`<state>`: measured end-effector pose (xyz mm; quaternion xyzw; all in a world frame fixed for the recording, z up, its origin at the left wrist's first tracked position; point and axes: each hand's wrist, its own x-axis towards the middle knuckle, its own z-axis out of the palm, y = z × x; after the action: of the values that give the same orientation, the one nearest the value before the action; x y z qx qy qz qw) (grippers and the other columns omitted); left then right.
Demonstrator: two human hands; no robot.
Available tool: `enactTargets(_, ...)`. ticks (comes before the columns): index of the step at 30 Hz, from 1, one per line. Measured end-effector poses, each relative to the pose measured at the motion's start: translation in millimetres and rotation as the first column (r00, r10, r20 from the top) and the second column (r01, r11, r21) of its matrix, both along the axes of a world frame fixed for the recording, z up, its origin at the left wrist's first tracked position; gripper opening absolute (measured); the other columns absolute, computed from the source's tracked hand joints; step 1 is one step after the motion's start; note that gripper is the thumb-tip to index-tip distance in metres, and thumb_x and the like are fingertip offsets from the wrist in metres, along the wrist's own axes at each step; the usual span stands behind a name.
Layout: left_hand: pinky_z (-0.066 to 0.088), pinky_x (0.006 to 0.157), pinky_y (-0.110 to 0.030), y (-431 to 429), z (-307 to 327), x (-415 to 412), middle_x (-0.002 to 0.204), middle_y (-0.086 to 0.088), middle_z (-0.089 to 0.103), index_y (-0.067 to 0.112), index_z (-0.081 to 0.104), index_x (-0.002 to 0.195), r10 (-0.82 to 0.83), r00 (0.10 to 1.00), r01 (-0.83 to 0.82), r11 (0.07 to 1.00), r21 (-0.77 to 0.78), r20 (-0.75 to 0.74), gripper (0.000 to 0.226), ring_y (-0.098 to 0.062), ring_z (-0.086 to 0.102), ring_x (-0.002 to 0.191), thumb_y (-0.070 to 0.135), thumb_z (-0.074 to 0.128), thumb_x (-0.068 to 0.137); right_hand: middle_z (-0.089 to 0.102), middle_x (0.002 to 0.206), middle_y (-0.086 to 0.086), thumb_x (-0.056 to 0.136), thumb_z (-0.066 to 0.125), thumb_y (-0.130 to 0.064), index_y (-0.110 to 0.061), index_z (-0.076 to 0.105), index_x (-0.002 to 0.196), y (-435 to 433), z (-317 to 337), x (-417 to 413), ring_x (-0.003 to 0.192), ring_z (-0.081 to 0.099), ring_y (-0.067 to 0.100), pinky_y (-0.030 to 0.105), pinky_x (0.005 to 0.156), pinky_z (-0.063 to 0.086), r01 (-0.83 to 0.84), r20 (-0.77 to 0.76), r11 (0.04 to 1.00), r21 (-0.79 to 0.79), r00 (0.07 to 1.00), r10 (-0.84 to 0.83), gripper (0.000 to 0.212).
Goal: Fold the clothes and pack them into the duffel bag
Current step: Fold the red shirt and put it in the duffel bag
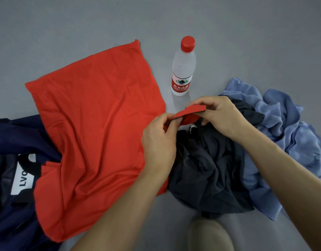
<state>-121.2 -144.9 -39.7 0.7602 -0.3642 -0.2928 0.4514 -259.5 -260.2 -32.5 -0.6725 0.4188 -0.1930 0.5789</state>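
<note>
Knee [210, 236]: bare, at the bottom edge.
Dark grey garment [210, 169]: crumpled heap under both hands, touching the red shirt's right edge.
Left hand [158, 142]: thumb and fingers pinch a lifted strip of the red shirt [94, 124].
Right hand [219, 115]: pinches that strip's other end.
Red shirt: spread flat left of the hands, its near corner overlapping the duffel bag [11, 138].
Duffel bag: navy; white patch [22, 178] reads "LV", next letter part-hidden.
Blue garment [286, 127]: crumpled, far right.
Bottle [183, 69]: upright, red cap, white Chinese characters on its red label.
Floor [246, 33]: bare grey beyond.
</note>
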Motion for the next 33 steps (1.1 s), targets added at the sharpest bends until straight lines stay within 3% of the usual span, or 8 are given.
enactTargets(6, 0.037, 0.055, -0.026, 34.2, 2.3, 13.1, 0.059, 0.001, 0.053, 0.022, 0.072, 0.083, 0.05, 0.993, -0.052, 0.998, -0.021, -0.106, 0.017, -0.002, 0.041, 0.055, 0.025, 0.062, 0.097, 0.077, 0.092, 0.008, 0.094, 0.067, -0.015, -0.004, 0.075, 0.101, 7.1, 8.2, 17.2, 0.093, 0.074, 0.019, 0.035, 0.083, 0.061, -0.075, 0.035, 0.975, 0.207, 0.997, 0.07, 0.016)
enactTargets(12, 0.033, 0.057, -0.027, 76.6, -19.9, 36.5, 0.064, 0.008, 0.041, 0.014, 0.059, 0.072, 0.168, 0.94, -0.172, 0.985, 0.014, -0.297, 0.03, -0.006, 0.035, 0.062, 0.023, 0.061, 0.1, 0.054, 0.063, 0.017, 0.082, 0.071, -0.051, -0.005, 0.057, 0.067, 6.5, -5.8, 89.7, 0.059, 0.046, 0.019, 0.05, 0.063, 0.042, -0.216, -0.104, 0.971, -0.106, 0.973, 0.205, 0.05)
enactTargets(15, 0.029, 0.055, -0.022, 94.3, -40.1, 42.4, 0.061, 0.009, 0.033, 0.013, 0.043, 0.065, 0.159, 0.924, -0.134, 0.986, 0.094, -0.348, 0.04, -0.003, 0.03, 0.06, 0.018, 0.065, 0.097, 0.04, 0.054, 0.0, 0.085, 0.071, -0.049, -0.012, 0.047, 0.059, 5.6, -14.0, 131.5, 0.054, 0.035, 0.009, 0.039, 0.059, 0.031, -0.257, -0.198, 0.937, -0.238, 0.957, 0.212, 0.052)
enactTargets(18, 0.036, 0.064, -0.019, 112.0, -62.5, 40.1, 0.065, 0.012, 0.041, 0.017, 0.046, 0.071, 0.238, 0.859, -0.171, 0.968, 0.184, -0.453, 0.034, -0.002, 0.037, 0.062, 0.027, 0.063, 0.099, 0.042, 0.053, -0.004, 0.085, 0.07, -0.053, -0.022, 0.043, 0.053, 7.9, -28.5, 161.8, 0.055, 0.04, 0.012, 0.034, 0.059, 0.028, -0.351, -0.379, 0.873, -0.34, 0.9, 0.214, 0.052)
enactTargets(22, 0.047, 0.106, -0.047, 123.3, -76.4, 29.2, 0.12, -0.013, 0.069, 0.003, 0.062, 0.119, 0.377, 0.717, -0.241, 0.923, 0.299, -0.587, 0.065, -0.026, 0.065, 0.113, 0.058, 0.058, 0.083, 0.057, 0.065, -0.006, 0.084, 0.067, -0.061, -0.027, 0.06, 0.065, 16.8, -52.3, 188.0, 0.077, 0.057, 0.023, 0.036, 0.07, 0.04, -0.501, -0.489, 0.777, -0.382, 0.822, 0.29, 0.039)
enactTargets(28, 0.053, 0.098, -0.042, 146.4, -78.0, -3.3, 0.105, -0.004, 0.074, 0.012, 0.069, 0.108, 0.378, 0.524, -0.236, 0.925, 0.296, -0.763, 0.019, -0.027, 0.068, 0.103, 0.027, 0.06, 0.1, 0.061, 0.099, -0.002, 0.078, 0.054, -0.074, -0.033, 0.075, 0.1, 71.5, -80.1, 228.0, 0.103, 0.059, 0.026, 0.04, 0.091, 0.047, -0.834, -0.631, 0.444, -0.327, 0.542, 0.555, 0.05)
enactTargets(30, 0.053, 0.095, -0.045, 154.9, -82.0, -8.1, 0.096, -0.006, 0.072, 0.016, 0.069, 0.096, 0.431, 0.544, -0.214, 0.901, 0.378, -0.72, 0.026, -0.039, 0.067, 0.102, 0.042, 0.065, 0.092, 0.062, 0.114, -0.002, 0.08, 0.045, -0.076, -0.036, 0.073, 0.109, 86.3, -96.8, 220.6, 0.118, 0.054, 0.024, 0.049, 0.11, 0.037, -0.862, -0.686, 0.358, -0.36, 0.504, 0.525, 0.057)
enactTargets(33, 0.058, 0.08, -0.039, 170.0, -81.5, -0.7, 0.077, 0.007, 0.074, 0.027, 0.061, 0.075, 0.347, 0.801, -0.083, 0.872, 0.483, -0.488, 0.05, -0.028, 0.072, 0.085, 0.076, 0.054, 0.081, 0.062, 0.132, 0.008, 0.093, 0.045, -0.06, -0.026, 0.069, 0.126, 79.5, -104.6, 186.2, 0.133, 0.05, 0.031, 0.055, 0.116, 0.031, -0.666, -0.568, 0.464, -0.584, 0.743, 0.354, 0.053)
